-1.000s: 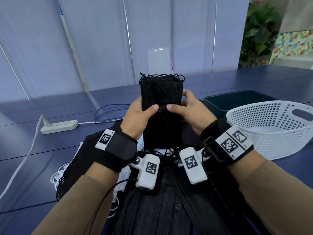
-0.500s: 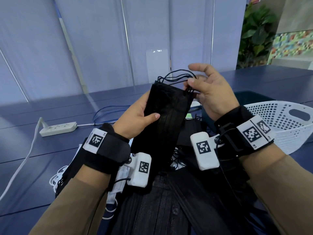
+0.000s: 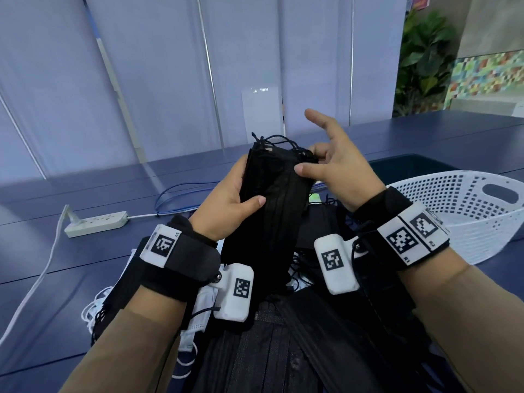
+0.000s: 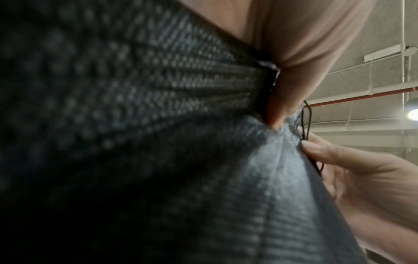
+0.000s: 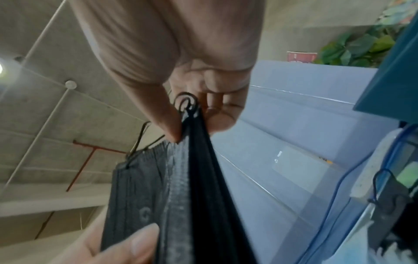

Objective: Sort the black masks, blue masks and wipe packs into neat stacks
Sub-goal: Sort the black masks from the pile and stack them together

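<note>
The left hand (image 3: 226, 205) wraps its thumb and curled fingers round a bundle of black masks (image 3: 272, 205), held upright above the near edge of the dark blue desk (image 3: 85, 251). The right hand (image 3: 340, 177) pinches the bundle's top right corner with its thumb and lower fingers, index finger raised. A white perforated plastic basket (image 3: 465, 219) sits right, a power strip (image 3: 96, 224) left. The pleated fabric shows a woven dotted texture.
</note>
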The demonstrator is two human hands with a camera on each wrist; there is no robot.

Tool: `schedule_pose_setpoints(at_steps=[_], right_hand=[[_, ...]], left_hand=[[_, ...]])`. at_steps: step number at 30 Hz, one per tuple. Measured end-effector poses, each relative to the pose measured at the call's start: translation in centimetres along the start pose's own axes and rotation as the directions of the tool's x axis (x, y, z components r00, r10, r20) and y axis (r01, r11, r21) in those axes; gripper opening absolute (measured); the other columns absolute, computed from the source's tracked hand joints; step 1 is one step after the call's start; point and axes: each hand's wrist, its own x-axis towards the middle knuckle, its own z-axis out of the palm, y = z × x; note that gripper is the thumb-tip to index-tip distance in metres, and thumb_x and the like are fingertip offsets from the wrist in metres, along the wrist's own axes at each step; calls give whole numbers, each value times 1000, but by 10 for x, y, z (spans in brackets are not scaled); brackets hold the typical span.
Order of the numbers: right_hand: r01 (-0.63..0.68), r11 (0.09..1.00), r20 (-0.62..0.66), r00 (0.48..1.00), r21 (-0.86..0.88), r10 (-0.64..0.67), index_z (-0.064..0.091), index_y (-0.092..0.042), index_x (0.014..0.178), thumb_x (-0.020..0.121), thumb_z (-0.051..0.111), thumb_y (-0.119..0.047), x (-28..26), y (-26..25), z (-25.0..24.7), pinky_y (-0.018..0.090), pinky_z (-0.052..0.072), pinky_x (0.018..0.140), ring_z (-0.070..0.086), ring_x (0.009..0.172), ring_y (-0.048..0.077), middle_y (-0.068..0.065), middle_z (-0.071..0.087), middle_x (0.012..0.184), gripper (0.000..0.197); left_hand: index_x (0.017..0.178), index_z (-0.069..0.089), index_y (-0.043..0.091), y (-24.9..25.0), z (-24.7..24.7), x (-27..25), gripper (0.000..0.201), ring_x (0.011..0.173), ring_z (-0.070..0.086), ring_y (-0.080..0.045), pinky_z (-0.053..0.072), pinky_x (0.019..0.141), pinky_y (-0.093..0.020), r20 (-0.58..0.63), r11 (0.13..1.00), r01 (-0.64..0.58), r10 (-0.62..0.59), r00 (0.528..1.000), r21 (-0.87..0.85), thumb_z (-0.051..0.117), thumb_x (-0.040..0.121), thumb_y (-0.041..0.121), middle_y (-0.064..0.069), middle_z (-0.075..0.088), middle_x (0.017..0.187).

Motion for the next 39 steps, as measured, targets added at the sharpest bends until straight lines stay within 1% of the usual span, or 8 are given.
schedule_pose_setpoints(at_steps=[6, 12, 20, 22, 24, 28, 32, 39], right_hand=[[44, 952, -153, 988, 302, 3, 44, -20, 121, 86, 48, 14, 1, -5, -1, 26, 51, 68, 61, 63, 16, 9, 52, 69, 48], [-6, 851, -185, 975, 525, 121, 45, -15, 118, 90, 38, 13, 3, -13, -10, 27, 46, 54, 43, 45, 12, 1, 43, 63, 40], [38, 959, 240, 970, -281, 31, 36, -32, 135, 79, 73, -13, -7, -23, -24, 18, 47, 73, 53, 66, 6, -6, 55, 92, 69], [137, 873, 300, 954, -467, 11, 29, -33, 141, 73, 78, -27, -9, -22, -13, 14, 43, 88, 56, 84, -9, -13, 52, 111, 84], [200, 712, 291, 957, -673, 5, 21, -37, 144, 68, 77, -41, -9, -16, -1, 34, 35, 103, 53, 110, 3, -7, 47, 132, 94], [192, 497, 202, 979, -846, -34, 16, -35, 146, 76, 70, -36, -10, -10, 12, 40, 31, 91, 53, 113, 18, -4, 55, 124, 89], [164, 605, 133, 986, -779, -97, 35, -29, 139, 81, 56, -8, -6, -12, 7, 40, 39, 88, 52, 79, 21, -6, 54, 75, 65], [47, 880, -125, 985, -474, -120, 53, -20, 116, 83, 44, 6, 2, -12, -29, 15, 40, 64, 56, 67, 14, 6, 53, 77, 43]], left_hand=[[146, -6, 32, -5, 5, 1, 92, 139, 14, 10, 15, 111, -10, 86, 993, -6, -4, 996, 115, 54, 82, 3, 17, 8, 157], [135, 25, 33, -5, 11, -1, 71, 123, 39, 13, 27, 102, -7, 75, 995, -20, 13, 997, 93, 54, 83, -5, 22, 42, 133], [149, 8, 17, -10, 7, 1, 87, 107, 40, 30, 28, 93, 1, 2, 996, 53, -53, 999, 75, 57, 83, -12, 33, 30, 132], [150, 13, 13, -9, 9, 2, 86, 109, 45, 23, 32, 95, -3, -42, 996, 80, -79, 996, 31, 61, 79, -1, 28, 41, 129], [144, 30, 11, -7, 11, 2, 75, 115, 54, 5, 38, 102, -17, -69, 994, 104, -106, 992, -32, 60, 75, 7, 12, 55, 128], [120, 57, 8, -2, 15, 1, 44, 101, 65, -13, 48, 92, -28, -21, 993, 112, -113, 993, -40, 62, 76, 10, -4, 69, 110], [112, 60, 13, -5, 16, 2, 38, 91, 63, 0, 46, 86, -19, -19, 995, 87, -87, 996, 54, 61, 75, 12, 8, 68, 99], [117, 58, 25, -15, 17, 1, 43, 89, 57, 15, 41, 87, -8, 41, 981, 90, -99, 994, 172, 66, 80, 4, 15, 65, 102]])
